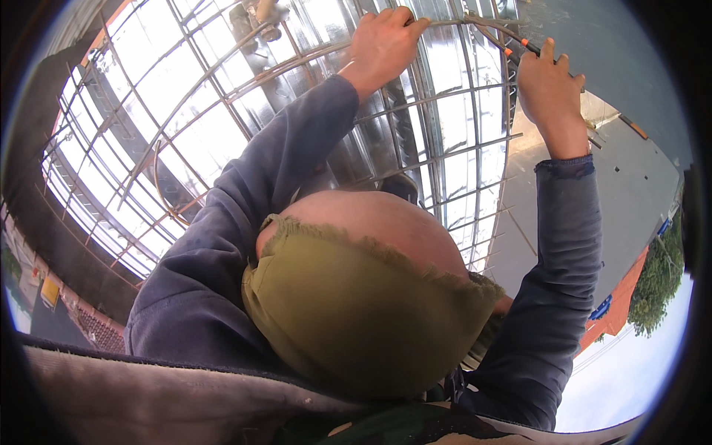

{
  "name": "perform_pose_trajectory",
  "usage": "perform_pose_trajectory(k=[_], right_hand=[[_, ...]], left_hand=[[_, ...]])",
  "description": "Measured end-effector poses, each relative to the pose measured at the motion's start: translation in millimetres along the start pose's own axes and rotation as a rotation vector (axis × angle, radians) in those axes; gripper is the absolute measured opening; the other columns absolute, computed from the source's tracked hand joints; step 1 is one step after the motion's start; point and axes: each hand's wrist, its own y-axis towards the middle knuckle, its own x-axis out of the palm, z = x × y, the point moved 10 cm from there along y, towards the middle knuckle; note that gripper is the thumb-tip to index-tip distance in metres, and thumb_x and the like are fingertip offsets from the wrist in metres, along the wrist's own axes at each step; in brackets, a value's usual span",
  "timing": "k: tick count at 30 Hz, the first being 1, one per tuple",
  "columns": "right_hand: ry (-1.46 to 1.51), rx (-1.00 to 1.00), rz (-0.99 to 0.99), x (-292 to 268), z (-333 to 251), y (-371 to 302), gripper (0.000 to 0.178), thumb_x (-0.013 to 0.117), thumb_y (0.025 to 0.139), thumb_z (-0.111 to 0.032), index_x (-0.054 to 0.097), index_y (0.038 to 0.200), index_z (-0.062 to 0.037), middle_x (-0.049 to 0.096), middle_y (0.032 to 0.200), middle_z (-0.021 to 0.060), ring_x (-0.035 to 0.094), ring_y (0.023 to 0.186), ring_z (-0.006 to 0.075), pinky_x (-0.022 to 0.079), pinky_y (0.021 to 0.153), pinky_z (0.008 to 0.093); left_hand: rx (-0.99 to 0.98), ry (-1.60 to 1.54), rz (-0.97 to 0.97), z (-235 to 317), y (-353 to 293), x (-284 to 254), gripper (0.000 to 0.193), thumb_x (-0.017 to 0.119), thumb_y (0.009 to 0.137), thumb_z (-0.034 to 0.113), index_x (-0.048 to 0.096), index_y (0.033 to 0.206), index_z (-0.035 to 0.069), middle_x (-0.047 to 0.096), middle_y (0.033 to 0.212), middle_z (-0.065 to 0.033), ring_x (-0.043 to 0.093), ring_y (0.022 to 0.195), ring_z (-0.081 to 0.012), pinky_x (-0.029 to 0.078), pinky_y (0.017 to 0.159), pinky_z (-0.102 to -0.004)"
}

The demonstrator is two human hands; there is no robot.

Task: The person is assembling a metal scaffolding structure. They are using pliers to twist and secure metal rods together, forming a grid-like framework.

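The left hand (382,44) is closed around one curved steel bar (460,24) at the top of a rebar grid (297,111). The right hand (550,93) is closed on one thin tool with orange handle (528,46), just beside the same bar. The two hands are near each other, not touching. The grid has many crossing bars, too many to count. To its right lies open grey concrete surface (593,185).

One head-worn fisheye looked down, close over the raised arms, onto the rebar grid (297,111) beneath.
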Motion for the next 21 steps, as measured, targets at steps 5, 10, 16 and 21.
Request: perform_pose_trajectory(k=[5,10,16,21], right_hand=[[-0.166,-0.039,0.046,-11,-17,3,0.025,0.066,0.096,-0.006,0.07,0.119,0.0041,0.046,0.16,0.033,0.053,0.139,0.0584,0.044,0.1,0.0824],[-0.182,-0.051,0.059,-18,-16,9,0.023,0.067,0.096,-0.006,0.073,0.116,0.0037,0.051,0.157,0.0323,0.057,0.136,0.056,0.044,0.098,0.0825],[-0.078,-0.106,-0.072,-20,-11,18,0.023,0.066,0.096,-0.008,0.073,0.117,-0.0019,0.065,0.135,0.0209,0.067,0.12,0.0437,0.053,0.088,0.0737],[-0.007,-0.197,0.109,-11,-5,16,0.024,0.063,0.1,-0.011,0.068,0.123,-0.0045,0.069,0.115,0.0139,0.072,0.102,0.0352,0.059,0.081,0.0574]], left_hand=[[0.0,0.033,-0.012,1,0,-2,0.03,0.075,0.092,0.018,0.08,0.121,0.025,0.069,0.092,0.0026,0.069,0.089,-0.0195,0.051,0.076,-0.0405],[0.001,0.021,0.002,3,-2,-2,0.035,0.075,0.089,0.015,0.08,0.122,0.025,0.068,0.094,0.0038,0.068,0.091,-0.0182,0.05,0.076,-0.0396],[0.016,0.03,0.017,2,-4,-2,0.039,0.074,0.086,0.012,0.08,0.122,0.025,0.068,0.095,0.0045,0.068,0.09,-0.0177,0.049,0.076,-0.0395],[0.011,0.028,0.028,3,-3,-4,0.039,0.074,0.085,0.011,0.08,0.121,0.026,0.068,0.094,0.0051,0.068,0.09,-0.0176,0.049,0.076,-0.0397]])
